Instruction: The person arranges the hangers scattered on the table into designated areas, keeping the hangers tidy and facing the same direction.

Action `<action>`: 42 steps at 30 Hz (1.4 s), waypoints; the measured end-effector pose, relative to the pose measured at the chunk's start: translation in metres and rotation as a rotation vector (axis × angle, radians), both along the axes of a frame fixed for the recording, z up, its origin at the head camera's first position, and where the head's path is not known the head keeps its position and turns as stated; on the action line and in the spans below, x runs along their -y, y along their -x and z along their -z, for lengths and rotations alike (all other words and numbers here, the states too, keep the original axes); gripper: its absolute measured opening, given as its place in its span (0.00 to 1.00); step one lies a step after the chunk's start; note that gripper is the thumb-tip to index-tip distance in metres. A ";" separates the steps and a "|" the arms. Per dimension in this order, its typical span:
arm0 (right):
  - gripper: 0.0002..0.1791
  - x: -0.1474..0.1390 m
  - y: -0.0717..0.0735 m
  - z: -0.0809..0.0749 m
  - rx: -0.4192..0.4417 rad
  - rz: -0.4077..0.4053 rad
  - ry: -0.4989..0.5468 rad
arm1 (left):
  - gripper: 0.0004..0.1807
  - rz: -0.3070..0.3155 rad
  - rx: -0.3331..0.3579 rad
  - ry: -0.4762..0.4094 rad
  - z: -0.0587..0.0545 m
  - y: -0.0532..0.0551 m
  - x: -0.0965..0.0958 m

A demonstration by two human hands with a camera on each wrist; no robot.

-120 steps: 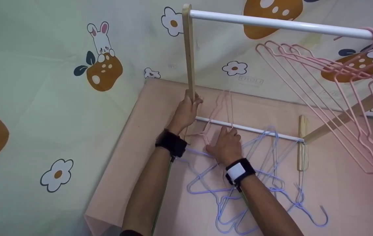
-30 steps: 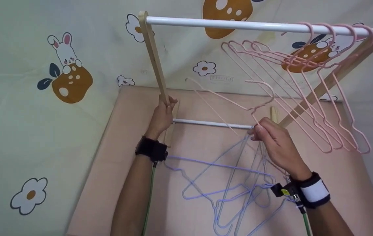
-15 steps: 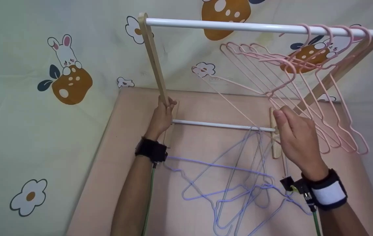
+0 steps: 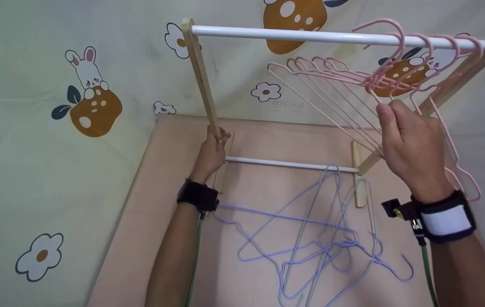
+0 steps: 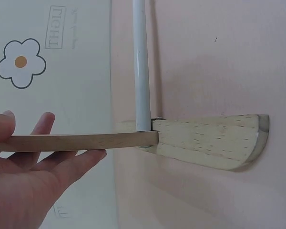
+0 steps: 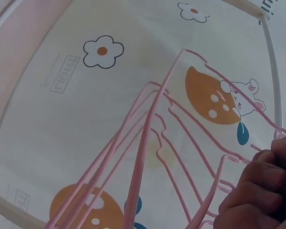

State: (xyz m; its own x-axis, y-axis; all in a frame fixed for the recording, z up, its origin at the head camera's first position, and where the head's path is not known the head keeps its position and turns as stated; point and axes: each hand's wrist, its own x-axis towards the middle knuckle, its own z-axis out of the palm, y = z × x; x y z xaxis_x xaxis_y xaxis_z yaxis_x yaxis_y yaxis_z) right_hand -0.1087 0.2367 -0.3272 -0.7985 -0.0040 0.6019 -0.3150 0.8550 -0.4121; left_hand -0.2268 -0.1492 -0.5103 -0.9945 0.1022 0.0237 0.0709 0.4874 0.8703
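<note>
My left hand (image 4: 212,155) holds the lower part of the rack's left wooden post (image 4: 200,72). In the left wrist view the post (image 5: 86,141) lies between thumb and fingers. My right hand (image 4: 415,145) grips a pink clothes hanger (image 4: 401,32) near one shoulder; its hook is level with the white top rail (image 4: 289,33). Whether the hook rests on the rail I cannot tell. Several other pink hangers (image 4: 456,44) hang on the rail's right part. The right wrist view shows the held hanger (image 6: 145,129) running from my curled fingers (image 6: 262,176).
Several blue hangers (image 4: 287,216) lie tangled on the pink-covered table (image 4: 153,179), some leaning near the lower white bar (image 4: 285,163). The right wooden post (image 4: 464,76) stands beside the hanging hangers. A patterned wall covering (image 4: 110,183) is behind and left.
My right hand has picked up a pink hanger from by the lower bar and carried it up and right to the top rail. My left hand keeps its hold on the post.
</note>
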 end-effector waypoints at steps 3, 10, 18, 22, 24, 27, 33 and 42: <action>0.24 -0.001 0.003 0.004 0.002 0.021 -0.018 | 0.14 0.012 0.004 -0.005 0.000 0.000 0.000; 0.26 -0.003 0.008 0.011 -0.004 0.081 -0.053 | 0.14 0.029 0.006 0.008 0.001 0.000 0.002; 0.27 -0.002 0.010 0.018 0.009 0.123 -0.125 | 0.14 0.026 -0.001 0.015 0.001 0.000 0.003; 0.26 0.000 0.009 0.020 0.022 0.137 -0.118 | 0.15 0.022 0.003 0.017 0.001 0.000 0.003; 0.26 0.000 0.007 0.020 0.021 0.146 -0.110 | 0.15 0.022 0.002 0.018 0.001 -0.001 0.003; 0.26 0.001 0.003 0.020 0.001 0.153 -0.115 | 0.14 0.023 -0.004 0.026 0.000 -0.001 0.002; 0.26 0.002 -0.005 0.019 -0.093 0.149 -0.178 | 0.13 0.023 -0.024 0.029 0.002 -0.001 0.002; 0.24 0.009 -0.020 0.029 -0.224 0.199 -0.140 | 0.12 0.013 -0.025 0.017 0.000 -0.002 0.000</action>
State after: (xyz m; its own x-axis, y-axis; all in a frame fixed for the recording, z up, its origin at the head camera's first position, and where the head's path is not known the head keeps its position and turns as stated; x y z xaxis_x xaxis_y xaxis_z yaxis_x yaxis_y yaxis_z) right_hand -0.0884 0.2273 -0.3562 -0.6398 0.0441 0.7673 -0.2054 0.9522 -0.2260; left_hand -0.2253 -0.1492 -0.5106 -0.9922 0.1154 0.0470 0.0991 0.5014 0.8595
